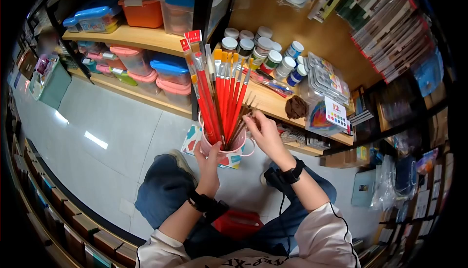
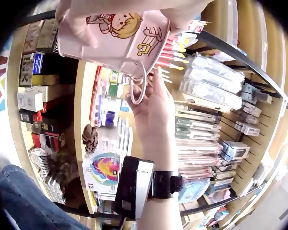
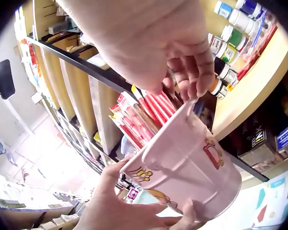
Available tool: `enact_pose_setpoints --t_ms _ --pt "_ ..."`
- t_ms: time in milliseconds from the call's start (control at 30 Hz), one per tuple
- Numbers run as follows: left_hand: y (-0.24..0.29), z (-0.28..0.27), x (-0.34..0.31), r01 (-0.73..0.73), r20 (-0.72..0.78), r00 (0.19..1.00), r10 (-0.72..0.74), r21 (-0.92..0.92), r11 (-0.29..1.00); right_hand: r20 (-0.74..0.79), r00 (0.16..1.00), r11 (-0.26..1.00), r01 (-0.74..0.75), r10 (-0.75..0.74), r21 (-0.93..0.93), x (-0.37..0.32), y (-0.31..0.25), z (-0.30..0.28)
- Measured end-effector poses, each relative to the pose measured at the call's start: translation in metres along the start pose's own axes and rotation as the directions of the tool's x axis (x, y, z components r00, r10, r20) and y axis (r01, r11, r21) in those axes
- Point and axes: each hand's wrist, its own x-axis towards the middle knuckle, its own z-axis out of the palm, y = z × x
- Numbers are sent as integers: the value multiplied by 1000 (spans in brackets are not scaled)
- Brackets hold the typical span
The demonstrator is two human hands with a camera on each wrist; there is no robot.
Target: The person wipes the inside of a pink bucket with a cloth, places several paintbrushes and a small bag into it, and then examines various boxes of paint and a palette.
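Note:
A pink bucket (image 3: 192, 163) with a cartoon figure on its side holds many red-handled paintbrushes (image 1: 217, 92) and several thin dark ones. The left hand (image 1: 208, 163) grips the bucket's side, with fingers spread round its wall in the right wrist view. At the bucket's right rim, the right hand (image 1: 265, 134) has its fingers curled at the thin dark brushes (image 1: 242, 122), thumb and fingertips together on them. In the left wrist view the bucket (image 2: 110, 38) partly hides the right hand (image 2: 153, 110) behind its handle.
Paint jars (image 1: 265, 48), a brown bundle (image 1: 296, 107) and plastic boxes (image 1: 324, 83) stand on the wooden shelf beyond the right hand. Lidded bins (image 1: 170, 70) fill shelves at the left. A patterned box (image 1: 192, 139) lies beneath the bucket, between the knees.

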Motion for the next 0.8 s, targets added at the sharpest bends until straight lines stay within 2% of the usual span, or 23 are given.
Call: enact_pose_setpoints --t_ms 33,100,133,167,233,267,300,367,400,433,500,533,600,667,700,767,800 --pt "0 -1 1 3 -8 1000 -3 -2 1000 -7 1000 1000 -3 3 1 0 2 1" --pt "-2 -3 0 6 -21 1000 -6 -10 1000 -64 995 982 -69 81 174 3 10 2" --pt "-2 -4 0 6 -40 999 -7 -22 1000 -10 982 963 -181 187 200 6 17 -3" --pt "0 -4 0 7 -41 999 -8 -19 1000 -9 982 962 -183 189 203 11 30 -5" --pt "4 -7 -2 -4 -44 999 2 -26 1000 -147 983 993 -110 113 31 27 69 -1" --pt "-4 -11 1 -91 -39 995 92 21 996 -137 986 994 -105 99 -39 34 87 0" --pt "0 -11 1 -94 -41 995 95 29 995 -138 985 994 -106 101 -31 43 114 4" --pt "12 -8 0 28 -36 999 -29 -45 999 -172 966 911 113 -195 -397 62 167 9" --pt "12 -7 1 41 -75 996 -44 -42 998 -117 988 930 53 -102 -363 74 172 8" --pt "13 -7 1 35 -78 996 -38 -36 999 -119 987 933 56 -105 -355 83 176 8" --pt "19 -5 -2 79 -28 996 -81 -41 996 -4 997 875 62 -73 -480 98 177 10" --pt "13 -9 0 48 9 999 -48 -43 998 52 994 848 111 -98 -519 105 174 11" --pt "15 -10 2 34 49 998 -33 -24 999 62 987 815 158 -148 -558 122 168 20" --pt "24 -6 1 32 54 998 -31 -22 999 68 975 702 202 -214 -683 139 163 28" --pt "28 -5 0 27 52 998 -24 -57 998 67 976 709 198 -209 -677 148 166 32" --pt "30 -8 1 26 44 999 -22 -85 996 19 990 623 102 -138 -776 164 173 37" --pt "31 -11 3 13 58 998 -9 -66 998 -14 996 654 50 -93 -755 171 173 38"
